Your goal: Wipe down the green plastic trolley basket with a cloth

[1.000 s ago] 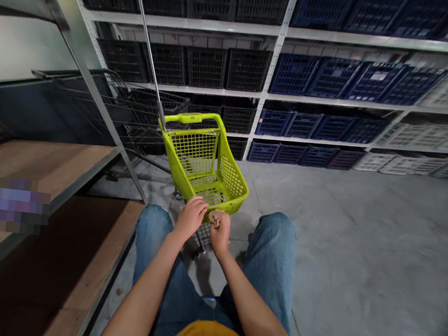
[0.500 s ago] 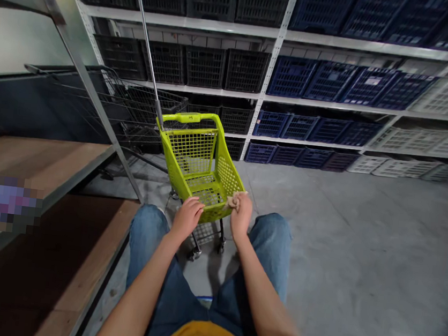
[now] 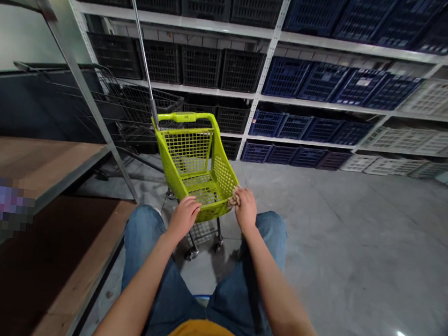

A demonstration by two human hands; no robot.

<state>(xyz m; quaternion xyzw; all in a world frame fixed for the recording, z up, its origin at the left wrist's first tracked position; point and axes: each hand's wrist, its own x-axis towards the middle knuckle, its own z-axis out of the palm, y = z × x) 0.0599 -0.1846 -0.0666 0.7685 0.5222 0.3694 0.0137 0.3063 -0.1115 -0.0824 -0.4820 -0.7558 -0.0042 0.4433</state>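
A small lime-green shopping cart (image 3: 213, 210) stands on the floor between my knees, its basket opening towards me and its handle at the far side. My left hand (image 3: 185, 215) is closed over the near left corner of the basket rim. In my right hand (image 3: 245, 209) is a crumpled beige cloth (image 3: 234, 197), pressed against the near right corner of the rim. My right fingertips are partly hidden by the cloth. A metal pole (image 3: 144, 51) rises at the cart's far left corner.
A metal-framed rack with wooden shelves (image 3: 59, 157) is close on my left, with a blurred item on it. Behind the cart, white shelving (image 3: 264, 70) holds black, blue and white crates. A dark wire cart (image 3: 135, 98) stands behind on the left. Grey floor (image 3: 344, 246) extends to the right.
My right hand with the cloth has shifted slightly outward along the cart's right corner. My left hand stays on the rim. The whole view has moved a little.
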